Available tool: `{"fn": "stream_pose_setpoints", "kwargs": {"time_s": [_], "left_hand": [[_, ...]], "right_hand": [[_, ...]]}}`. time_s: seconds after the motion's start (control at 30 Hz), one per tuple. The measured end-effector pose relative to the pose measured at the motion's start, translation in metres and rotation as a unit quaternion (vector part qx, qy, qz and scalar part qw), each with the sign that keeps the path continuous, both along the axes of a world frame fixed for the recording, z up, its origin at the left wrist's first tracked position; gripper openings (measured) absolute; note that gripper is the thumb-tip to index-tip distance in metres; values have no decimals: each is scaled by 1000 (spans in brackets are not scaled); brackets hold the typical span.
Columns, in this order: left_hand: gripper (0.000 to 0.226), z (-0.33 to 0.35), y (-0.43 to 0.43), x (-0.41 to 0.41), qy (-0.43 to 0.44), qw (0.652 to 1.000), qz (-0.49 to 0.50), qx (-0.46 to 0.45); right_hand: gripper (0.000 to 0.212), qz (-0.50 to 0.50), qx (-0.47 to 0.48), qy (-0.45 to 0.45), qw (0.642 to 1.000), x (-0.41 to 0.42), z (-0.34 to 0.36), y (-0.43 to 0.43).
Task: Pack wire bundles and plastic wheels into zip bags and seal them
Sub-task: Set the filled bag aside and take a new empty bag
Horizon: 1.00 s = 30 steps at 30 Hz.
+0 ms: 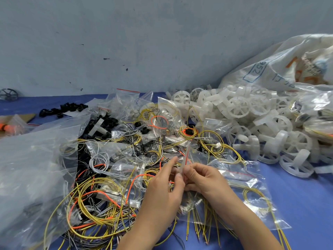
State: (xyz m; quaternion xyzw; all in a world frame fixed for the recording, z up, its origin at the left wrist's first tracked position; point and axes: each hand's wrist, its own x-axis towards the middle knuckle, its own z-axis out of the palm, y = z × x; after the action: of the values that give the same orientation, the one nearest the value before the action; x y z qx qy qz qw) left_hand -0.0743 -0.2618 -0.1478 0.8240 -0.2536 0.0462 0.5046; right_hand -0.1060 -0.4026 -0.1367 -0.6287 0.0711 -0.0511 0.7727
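Blue table (pixel 297 192), left hand (pixel 163 192), right hand (pixel 203 178) pinch zip bag (pixel 186 151), strip upright

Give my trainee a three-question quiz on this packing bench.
1. True or false: the left hand and right hand both pinch one zip bag.
2. The white wheels are piled: A) left of the hands, B) right of the hands, C) in the held bag.
3. What colour is the table cover?
Key: 1 true; 2 B; 3 blue.
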Motion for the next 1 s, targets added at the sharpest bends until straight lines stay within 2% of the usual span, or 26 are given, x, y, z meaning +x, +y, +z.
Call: {"fn": "stream_pose_setpoints", "kwargs": {"time_s": [0.13,0.2,0.27,0.37,0.47,0.6,0.73,0.9,1.0], "left_hand": [[31,0,3,3,5,1000,8,-23],[27,1,4,4,-18,999,27,-14],[21,2,7,6,-45,997,58,2],[20,1,9,7,-56,995,64,46],[13,-1,8,3,-78,989,36,124],[13,-3,5,-1,-118,979,20,166],[19,3,8,0,-123,982,19,143],[20,30,31,9,-114,984,81,106],[20,50,70,27,-88,970,177,142]], "right_hand": [[24,-17,-19,-6,1000,-1,2,1],[20,-33,-32,-18,999,-2,5,1],[26,-52,-41,-37,997,-2,8,-1],[32,-94,-41,-75,992,-2,10,-6],[23,-107,-43,-126,985,-7,13,-7],[24,-103,-96,-147,979,-7,8,-2],[24,-111,-146,-117,976,0,-3,2],[27,-103,-160,-101,976,1,-7,-1],[28,-102,-157,-90,978,0,-7,-1]]}}
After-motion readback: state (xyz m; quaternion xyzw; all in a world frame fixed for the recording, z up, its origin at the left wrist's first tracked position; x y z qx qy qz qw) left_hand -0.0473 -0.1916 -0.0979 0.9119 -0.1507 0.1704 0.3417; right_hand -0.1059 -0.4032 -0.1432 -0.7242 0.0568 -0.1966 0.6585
